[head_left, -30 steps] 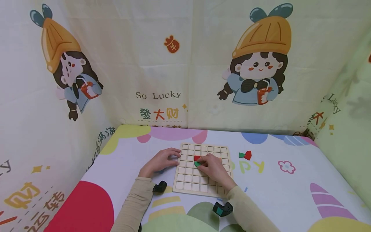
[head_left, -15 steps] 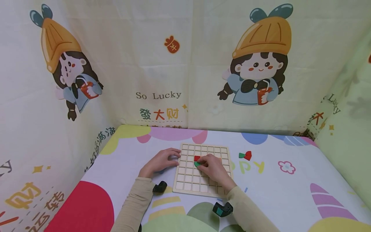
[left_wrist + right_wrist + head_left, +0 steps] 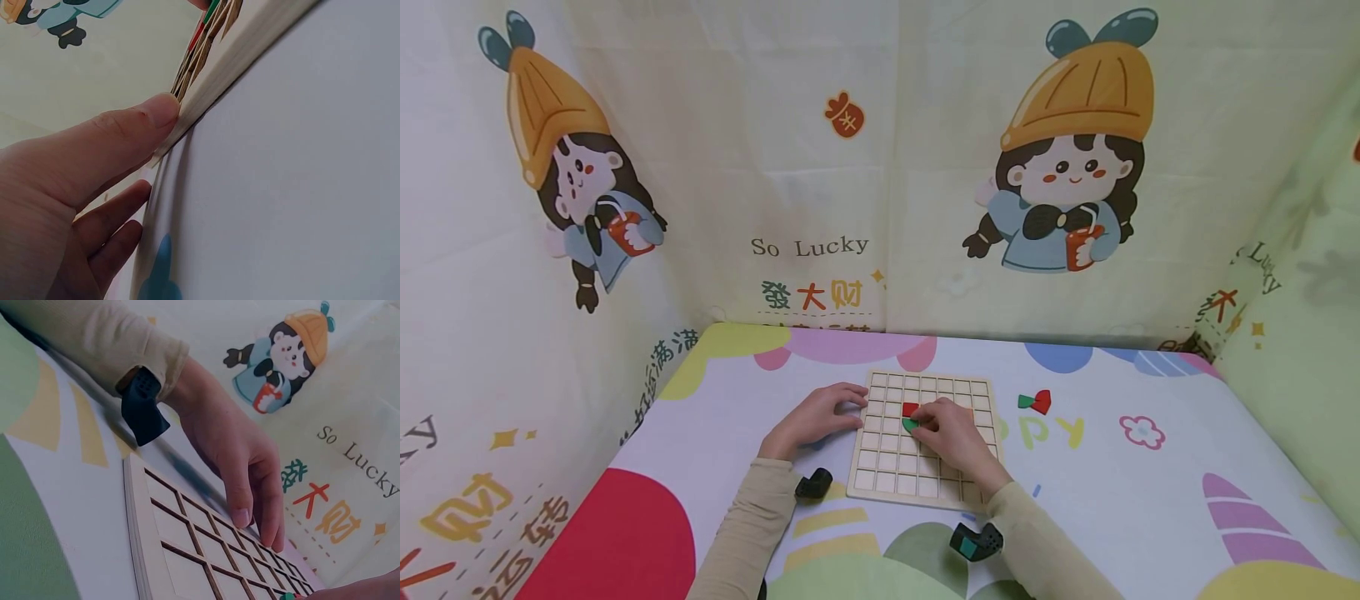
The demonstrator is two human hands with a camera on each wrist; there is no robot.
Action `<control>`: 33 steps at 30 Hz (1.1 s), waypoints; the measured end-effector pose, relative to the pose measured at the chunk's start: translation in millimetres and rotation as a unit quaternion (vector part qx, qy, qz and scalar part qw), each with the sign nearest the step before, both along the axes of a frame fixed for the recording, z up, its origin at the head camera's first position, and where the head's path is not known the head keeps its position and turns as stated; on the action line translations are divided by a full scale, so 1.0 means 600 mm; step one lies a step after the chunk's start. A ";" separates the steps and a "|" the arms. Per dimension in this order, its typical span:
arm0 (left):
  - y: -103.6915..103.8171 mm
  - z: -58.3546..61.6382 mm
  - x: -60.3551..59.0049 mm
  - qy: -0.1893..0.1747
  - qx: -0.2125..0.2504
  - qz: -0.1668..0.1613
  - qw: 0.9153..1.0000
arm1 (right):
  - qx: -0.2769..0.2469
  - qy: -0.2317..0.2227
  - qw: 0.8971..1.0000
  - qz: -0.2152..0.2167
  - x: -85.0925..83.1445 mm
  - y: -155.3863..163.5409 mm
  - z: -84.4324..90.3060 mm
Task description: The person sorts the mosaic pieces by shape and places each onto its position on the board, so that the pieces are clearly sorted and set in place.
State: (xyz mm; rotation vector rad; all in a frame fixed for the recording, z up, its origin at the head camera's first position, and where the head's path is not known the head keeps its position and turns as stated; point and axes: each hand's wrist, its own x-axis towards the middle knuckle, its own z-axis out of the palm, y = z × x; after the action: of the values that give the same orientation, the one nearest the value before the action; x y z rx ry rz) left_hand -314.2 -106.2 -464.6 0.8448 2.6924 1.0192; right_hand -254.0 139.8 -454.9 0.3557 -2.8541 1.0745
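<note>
With our left hand [image 3: 815, 417] flat on the board [image 3: 889, 475] edge and right hand [image 3: 947, 432] pinching the green piece [image 3: 910, 424], we risk seating it askew in the cell

The grid board [image 3: 925, 437] lies on the table [image 3: 1150, 492], near its front edge. The left hand [image 3: 816, 417] rests at the board's left edge. The right hand [image 3: 951, 437] lies on the board, touching two small pieces [image 3: 911, 416] in its cells. Two more pieces [image 3: 1035, 402] lie on the table, right of the board.
</note>
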 end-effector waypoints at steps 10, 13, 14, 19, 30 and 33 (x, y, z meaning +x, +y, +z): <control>-0.001 -0.002 -0.001 -0.003 0.004 -0.002 1.000 | -0.004 -0.001 1.000 -0.004 0.001 0.001 -0.003; -0.001 -0.003 -0.001 -0.002 0.007 -0.004 1.000 | -0.011 0.002 1.000 -0.001 0.002 0.002 -0.003; -0.001 -0.003 -0.002 -0.002 0.006 -0.004 1.000 | -0.013 0.002 1.000 -0.001 0.002 0.004 -0.003; 0.000 -0.003 -0.002 -0.004 0.002 -0.003 1.000 | -0.032 -0.008 0.999 -0.010 0.005 0.023 0.002; -0.001 -0.002 -0.002 0.004 0.000 -0.003 1.000 | -0.030 -0.056 0.994 -0.084 0.002 0.126 0.017; -0.001 -0.003 -0.004 0.003 0.001 -0.001 1.000 | -0.004 -0.058 0.993 -0.101 0.001 0.157 0.019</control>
State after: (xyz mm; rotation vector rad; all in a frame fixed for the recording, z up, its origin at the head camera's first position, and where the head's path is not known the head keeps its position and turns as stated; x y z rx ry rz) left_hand -316.5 -106.8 -466.1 0.8516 2.6951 1.0205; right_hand -253.4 234.0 -443.4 0.0033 -2.9056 1.1004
